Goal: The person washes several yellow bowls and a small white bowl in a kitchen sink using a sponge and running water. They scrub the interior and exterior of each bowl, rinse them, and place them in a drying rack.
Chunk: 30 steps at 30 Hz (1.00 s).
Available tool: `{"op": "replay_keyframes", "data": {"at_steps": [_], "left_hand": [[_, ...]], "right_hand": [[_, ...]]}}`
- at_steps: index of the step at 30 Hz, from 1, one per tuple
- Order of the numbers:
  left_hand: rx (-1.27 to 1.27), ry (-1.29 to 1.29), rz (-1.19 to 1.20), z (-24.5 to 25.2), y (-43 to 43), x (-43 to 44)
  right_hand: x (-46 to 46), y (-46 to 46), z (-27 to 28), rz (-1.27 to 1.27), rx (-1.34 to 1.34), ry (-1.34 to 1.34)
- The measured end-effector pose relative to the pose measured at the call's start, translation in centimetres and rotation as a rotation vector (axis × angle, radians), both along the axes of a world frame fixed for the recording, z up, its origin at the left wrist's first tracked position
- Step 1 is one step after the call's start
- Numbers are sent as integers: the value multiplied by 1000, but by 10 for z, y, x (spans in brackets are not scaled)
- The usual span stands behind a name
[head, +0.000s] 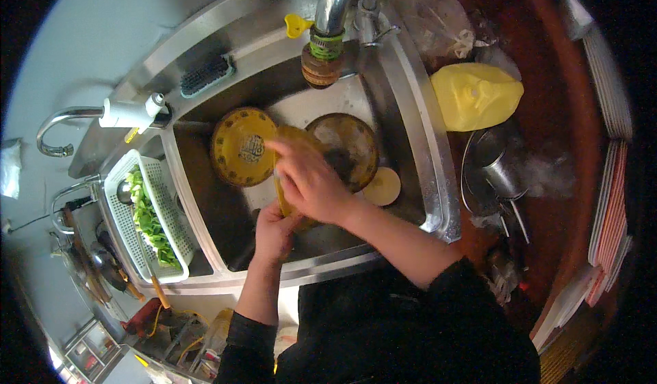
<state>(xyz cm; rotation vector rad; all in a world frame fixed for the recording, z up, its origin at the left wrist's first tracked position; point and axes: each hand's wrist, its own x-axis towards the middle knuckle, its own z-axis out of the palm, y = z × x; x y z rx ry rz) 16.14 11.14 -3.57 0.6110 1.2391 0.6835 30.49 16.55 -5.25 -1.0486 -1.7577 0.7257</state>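
Observation:
My left hand (274,234) grips the lower edge of a yellow dish (283,202), tilted nearly edge-on above the sink basin (261,108). Against that dish lies my right hand (313,179), blurred, its fingers pointing left; whether it grips anything is unclear. Left of my hands, a yellow plate (241,145) with a dark-patterned rim and a dark central motif rests in the basin. A similar brownish dish (354,132) sits to the right, partly behind my right hand. Beside that dish is a pale round disc (385,186).
A metal faucet (333,12) with a hose fitting overhangs the basin. A scrub brush (208,76) lies on the back ledge. Leafy greens (149,220) and a ladle occupy a white basket (134,245) at left. A yellow jug (477,97) and metal strainer (505,179) stand right.

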Motion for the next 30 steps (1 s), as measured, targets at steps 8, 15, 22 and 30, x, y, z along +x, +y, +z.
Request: {"op": "replay_keyframes", "data": {"at_steps": [8, 15, 22, 30], "left_hand": [[-8, -448, 226, -1, 6, -27], [4, -544, 634, -28, 8, 37], [84, -291, 470, -35, 7, 53], [-112, -560, 525, -27, -1, 19]], "right_hand": [[67, 49, -47, 278, -666, 446], [35, -21, -57, -209, -671, 775], [-7, -24, -28, -218, -217, 170], [17, -13, -66, -405, -364, 412]]}}
